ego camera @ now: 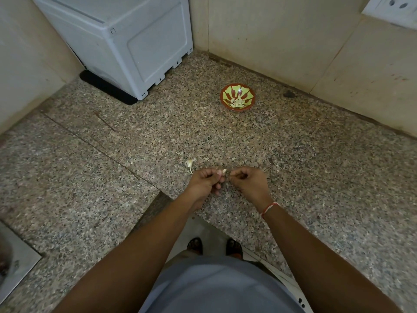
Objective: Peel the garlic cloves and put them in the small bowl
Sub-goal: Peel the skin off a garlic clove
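Pinching a small pale garlic clove (pixel 223 171), left hand (pixel 206 180) steadies it while right hand (pixel 247 180) plucks skin; next, carry it to the red-and-green patterned small bowl (pixel 225 91).

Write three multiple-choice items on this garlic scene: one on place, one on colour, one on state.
1. Where is the small bowl?
A. far side of the counter, near the wall
B. under the hands
C. in the sink

2. What colour is the bowl's rim?
A. blue
B. red-brown
C. black

3. What is the left hand doing?
A. lying flat
B. pinching a garlic clove
C. lifting the bowl

Key: 1 A, it sits beyond both hands by the wall; 2 B, the rim shows red-brown; 3 B, the clove sits at its fingertips, close to the right hand.
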